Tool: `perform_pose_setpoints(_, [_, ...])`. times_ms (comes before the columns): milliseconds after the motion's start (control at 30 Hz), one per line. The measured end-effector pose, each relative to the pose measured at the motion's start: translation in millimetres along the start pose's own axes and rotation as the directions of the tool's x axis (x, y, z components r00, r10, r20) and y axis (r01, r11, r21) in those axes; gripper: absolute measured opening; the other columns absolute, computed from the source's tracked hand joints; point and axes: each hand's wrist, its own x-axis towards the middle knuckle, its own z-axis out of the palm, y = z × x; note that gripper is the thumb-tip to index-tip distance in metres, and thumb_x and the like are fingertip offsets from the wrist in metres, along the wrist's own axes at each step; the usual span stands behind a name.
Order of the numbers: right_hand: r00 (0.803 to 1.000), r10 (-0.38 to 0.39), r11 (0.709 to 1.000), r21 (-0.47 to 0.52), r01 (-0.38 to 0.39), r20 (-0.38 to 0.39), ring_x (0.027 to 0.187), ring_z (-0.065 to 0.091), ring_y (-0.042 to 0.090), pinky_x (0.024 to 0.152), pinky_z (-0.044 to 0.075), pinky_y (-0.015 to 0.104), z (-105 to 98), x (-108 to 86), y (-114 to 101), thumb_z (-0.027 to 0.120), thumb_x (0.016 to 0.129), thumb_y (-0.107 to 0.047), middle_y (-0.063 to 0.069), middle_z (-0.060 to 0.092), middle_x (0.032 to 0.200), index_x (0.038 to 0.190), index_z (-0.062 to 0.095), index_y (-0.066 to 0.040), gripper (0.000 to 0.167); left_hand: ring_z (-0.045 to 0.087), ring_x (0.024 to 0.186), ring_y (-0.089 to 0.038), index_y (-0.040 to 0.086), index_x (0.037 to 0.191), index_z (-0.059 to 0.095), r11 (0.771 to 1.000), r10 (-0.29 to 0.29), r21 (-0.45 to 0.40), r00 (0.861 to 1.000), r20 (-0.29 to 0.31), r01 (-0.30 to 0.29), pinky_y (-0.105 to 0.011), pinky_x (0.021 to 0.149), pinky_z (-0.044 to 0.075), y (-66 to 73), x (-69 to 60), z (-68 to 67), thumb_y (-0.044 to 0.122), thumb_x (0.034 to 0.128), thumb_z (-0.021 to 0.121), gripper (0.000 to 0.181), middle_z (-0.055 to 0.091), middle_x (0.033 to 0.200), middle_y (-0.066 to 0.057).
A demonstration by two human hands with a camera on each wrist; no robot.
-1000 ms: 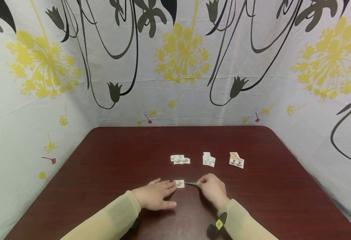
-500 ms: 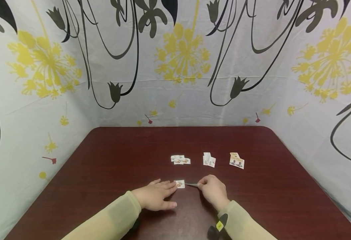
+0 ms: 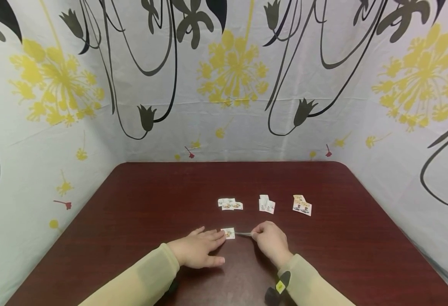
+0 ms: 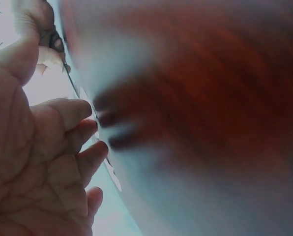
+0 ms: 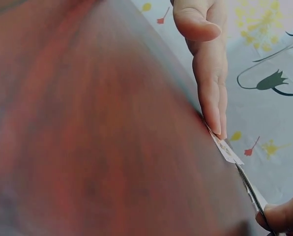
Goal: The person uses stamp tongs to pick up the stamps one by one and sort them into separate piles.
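Observation:
A small white picture card (image 3: 229, 233) lies on the dark red table in front of me. My left hand (image 3: 199, 248) rests flat beside it, straight fingertips on the card's left edge. My right hand (image 3: 273, 243) pinches thin metal tweezers (image 3: 243, 233) between thumb and fingers, their tip at the card's right edge. In the right wrist view the tweezers (image 5: 249, 189) reach the corner of the card (image 5: 227, 151), and the left hand's (image 5: 210, 83) fingertips touch its other end. The left wrist view shows the left palm (image 4: 33, 167) and its fingers at the table surface.
Farther back on the table (image 3: 163, 187) lie three groups of overlapping cards: a left group (image 3: 230, 204), a middle group (image 3: 266, 204) and a right group (image 3: 302, 205). A patterned cloth (image 3: 231, 144) hangs around the table's back and sides.
The card and the tweezers' tip have shifted very slightly left and away from me. Both hands otherwise keep nearly the same places, and the card groups have not moved.

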Motion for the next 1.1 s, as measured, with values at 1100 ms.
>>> perform_pose_setpoints(1100, [0.997,0.07,0.996,-0.051,-0.071,-0.013,0.082,0.062,0.023,0.082,0.045,0.052,11,64.1,-28,0.059,0.086,-0.021,-0.002,0.068,0.082,0.076,0.072,-0.017,0.016,0.022,0.144,-0.021,0.015,0.151,0.035,0.982,-0.188,-0.013,0.982,-0.005,0.188,-0.048,0.117,0.01,-40.3,51.5,-15.7,0.061,0.0963,0.038,0.072,0.027,0.157,0.002])
